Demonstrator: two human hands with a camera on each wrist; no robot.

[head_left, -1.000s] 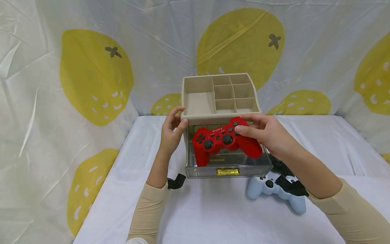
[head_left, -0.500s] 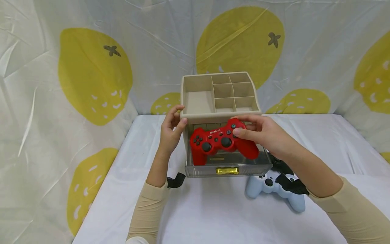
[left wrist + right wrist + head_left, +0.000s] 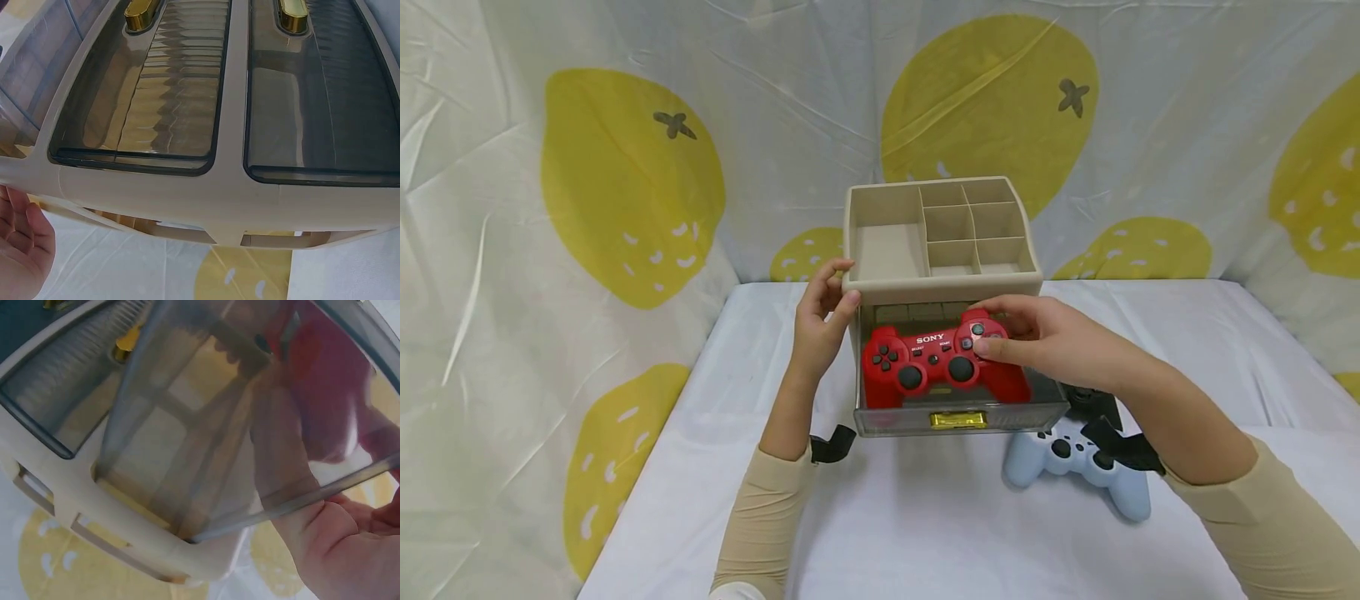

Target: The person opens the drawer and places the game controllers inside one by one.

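Observation:
A beige desktop organizer [image 3: 887,293] has its top smoky see-through drawer [image 3: 887,422] pulled out toward me. My left hand [image 3: 823,329] holds the organizer's front left corner, thumb on the front edge and fingers along the side. With thumb and fingers, my right hand [image 3: 1052,337] pinches the right end of a red Sony game controller [image 3: 928,357]. The controller lies buttons up within the drawer's outline, its lower edge close behind the front wall. In the right wrist view, the controller [image 3: 331,381] and part of the right hand [image 3: 331,544] show through the drawer's clear side.
On the white-covered table [image 3: 910,533], a light blue controller [image 3: 1078,462] lies right of the drawer. Behind it is a black controller [image 3: 1093,404], partly hidden by the right arm. The organizer's top has several compartments [image 3: 951,225]. A lemon-print sheet [image 3: 805,125] hangs behind.
My right hand has lowered the red controller into the drawer and shifted it slightly left, and the controller has become more level. The left hand has stayed on the organizer's corner.

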